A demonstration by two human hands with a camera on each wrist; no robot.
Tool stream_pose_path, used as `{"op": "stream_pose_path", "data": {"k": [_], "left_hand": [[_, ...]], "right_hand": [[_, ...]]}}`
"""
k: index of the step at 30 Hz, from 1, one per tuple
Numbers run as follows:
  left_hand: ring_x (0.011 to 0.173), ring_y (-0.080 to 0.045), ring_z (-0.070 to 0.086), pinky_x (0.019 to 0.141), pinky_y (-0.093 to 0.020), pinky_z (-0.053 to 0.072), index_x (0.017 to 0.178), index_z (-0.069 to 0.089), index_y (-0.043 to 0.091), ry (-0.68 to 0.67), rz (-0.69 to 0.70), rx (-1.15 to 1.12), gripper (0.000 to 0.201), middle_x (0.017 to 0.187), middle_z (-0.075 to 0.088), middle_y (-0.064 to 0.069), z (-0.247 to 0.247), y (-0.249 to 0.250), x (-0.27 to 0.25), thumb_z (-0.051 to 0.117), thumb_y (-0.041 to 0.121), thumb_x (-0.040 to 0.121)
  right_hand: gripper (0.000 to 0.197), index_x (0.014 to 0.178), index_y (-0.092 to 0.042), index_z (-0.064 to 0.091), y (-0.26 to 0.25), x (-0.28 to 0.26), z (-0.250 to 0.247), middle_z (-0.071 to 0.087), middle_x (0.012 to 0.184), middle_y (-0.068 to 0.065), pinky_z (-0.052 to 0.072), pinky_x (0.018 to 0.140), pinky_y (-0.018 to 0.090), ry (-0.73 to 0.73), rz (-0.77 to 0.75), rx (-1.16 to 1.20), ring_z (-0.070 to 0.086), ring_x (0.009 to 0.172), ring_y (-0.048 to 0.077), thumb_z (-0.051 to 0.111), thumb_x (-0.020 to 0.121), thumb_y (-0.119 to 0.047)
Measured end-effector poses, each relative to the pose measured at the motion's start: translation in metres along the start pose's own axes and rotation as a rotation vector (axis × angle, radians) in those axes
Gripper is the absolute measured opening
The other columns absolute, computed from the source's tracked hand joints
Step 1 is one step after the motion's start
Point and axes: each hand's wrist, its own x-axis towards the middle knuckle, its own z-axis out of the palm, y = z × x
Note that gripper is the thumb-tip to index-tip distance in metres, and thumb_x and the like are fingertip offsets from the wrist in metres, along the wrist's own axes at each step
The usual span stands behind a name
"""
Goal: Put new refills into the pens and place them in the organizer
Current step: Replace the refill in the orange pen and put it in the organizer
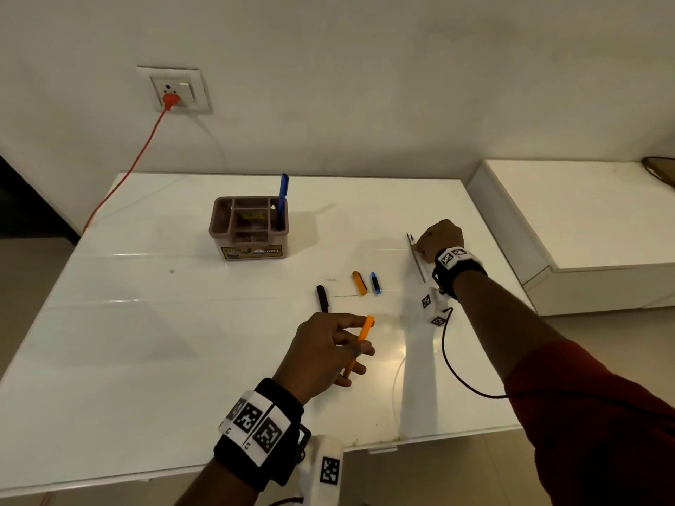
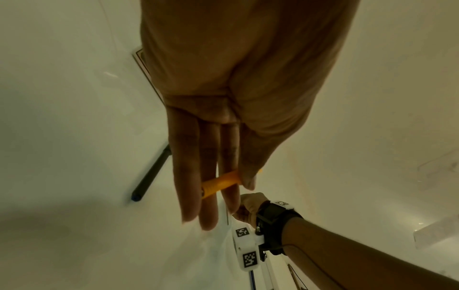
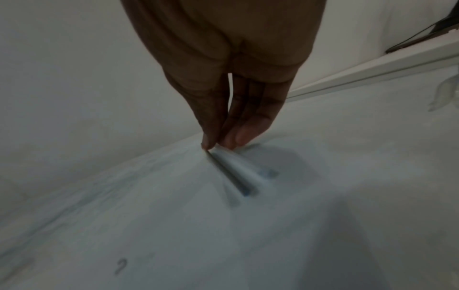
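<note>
My left hand [image 1: 328, 348] holds an orange pen barrel [image 1: 359, 343] just above the white table [image 1: 146, 341], near the front middle. In the left wrist view the orange barrel [image 2: 221, 183] lies pinched between thumb and fingers [image 2: 188, 176]. My right hand [image 1: 438, 237] reaches to the far right and pinches the end of a thin refill [image 1: 416, 259]. In the blurred right wrist view its fingertips [image 3: 211, 141] meet on the grey refill [image 3: 231, 176]. A brown organizer [image 1: 248, 228] holds one blue pen [image 1: 283, 191].
A black pen [image 1: 322, 297], an orange cap [image 1: 359, 283] and a blue cap [image 1: 376, 283] lie between my hands. An orange cord [image 1: 120, 184] runs from the wall socket [image 1: 173, 91] past the table's left corner. A lower white ledge [image 1: 584, 213] adjoins the right side.
</note>
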Motion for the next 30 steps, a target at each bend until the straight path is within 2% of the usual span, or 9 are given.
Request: {"op": "stream_pose_path", "data": {"k": [3,8,11,13,20,22,25,28,30], "left_hand": [[0.079,-0.024,0.079,0.063,-0.036,0.065,0.129,0.067,0.024,-0.011,0.009,-0.005,0.034,0.094,0.081,-0.002,0.005,0.002,-0.001,0.07,0.018,0.095],[0.079,-0.023,0.079,0.067,-0.041,0.066,0.127,0.068,0.025,-0.008,0.024,0.002,0.033,0.093,0.081,-0.002,0.003,0.004,-0.003,0.07,0.017,0.095],[0.079,-0.024,0.08,0.069,-0.044,0.066,0.127,0.068,0.024,-0.002,0.03,0.0,0.033,0.093,0.081,-0.002,0.003,0.006,-0.006,0.068,0.017,0.096],[0.079,-0.024,0.08,0.07,-0.045,0.066,0.127,0.068,0.023,-0.002,0.033,0.002,0.032,0.092,0.081,-0.003,0.005,0.007,-0.007,0.067,0.016,0.096],[0.079,-0.024,0.079,0.07,-0.044,0.066,0.126,0.069,0.023,-0.016,0.025,0.011,0.032,0.09,0.082,-0.004,0.011,0.008,-0.008,0.069,0.017,0.095],[0.079,-0.024,0.08,0.069,-0.044,0.066,0.127,0.068,0.023,-0.021,0.023,0.017,0.033,0.09,0.082,-0.004,0.014,0.007,-0.007,0.07,0.017,0.095],[0.079,-0.023,0.08,0.068,-0.042,0.066,0.129,0.067,0.021,-0.02,0.017,0.023,0.034,0.091,0.082,-0.004,0.016,0.006,-0.005,0.07,0.017,0.095],[0.078,-0.023,0.08,0.068,-0.042,0.066,0.129,0.067,0.021,-0.021,0.014,0.028,0.034,0.091,0.082,-0.004,0.019,0.005,-0.003,0.07,0.017,0.095],[0.078,-0.022,0.08,0.068,-0.041,0.066,0.129,0.067,0.021,-0.021,0.012,0.033,0.035,0.091,0.082,-0.004,0.019,0.004,-0.003,0.07,0.017,0.095]], "right_hand": [[0.021,0.082,0.002,0.079,0.004,-0.007,-0.004,0.074,0.079,0.015,0.056,0.074,0.029,0.015,0.003,0.023,0.07,0.078,0.028,0.088,0.077,-0.016],[0.013,0.079,0.006,0.076,0.022,-0.029,-0.033,0.074,0.077,0.02,0.062,0.058,0.031,0.059,0.061,0.209,0.069,0.058,0.028,0.082,0.081,-0.005],[0.016,0.069,0.001,0.071,0.042,-0.051,-0.056,0.07,0.073,0.019,0.062,0.064,0.037,0.081,0.107,0.307,0.068,0.06,0.028,0.08,0.081,0.0],[0.019,0.066,-0.002,0.069,0.062,-0.069,-0.069,0.069,0.072,0.018,0.062,0.063,0.035,0.118,0.129,0.331,0.066,0.058,0.025,0.08,0.081,0.001],[0.024,0.064,-0.005,0.069,0.118,-0.108,-0.079,0.076,0.083,0.026,0.063,0.081,0.051,0.091,0.258,0.255,0.076,0.08,0.04,0.091,0.072,-0.01],[0.025,0.063,-0.007,0.072,0.121,-0.11,-0.074,0.076,0.079,0.019,0.063,0.083,0.047,0.09,0.262,0.185,0.076,0.082,0.037,0.094,0.069,-0.018],[0.026,0.07,0.0,0.076,0.116,-0.112,-0.068,0.075,0.076,0.016,0.062,0.079,0.038,0.104,0.246,0.12,0.075,0.082,0.035,0.094,0.068,-0.019],[0.03,0.079,0.006,0.077,0.109,-0.109,-0.065,0.077,0.087,0.018,0.058,0.074,0.031,0.115,0.294,0.122,0.074,0.088,0.032,0.092,0.071,-0.018],[0.038,0.087,0.0,0.076,0.103,-0.11,-0.068,0.078,0.099,0.01,0.05,0.074,0.023,0.095,0.355,0.133,0.073,0.099,0.026,0.083,0.082,-0.037]]}}
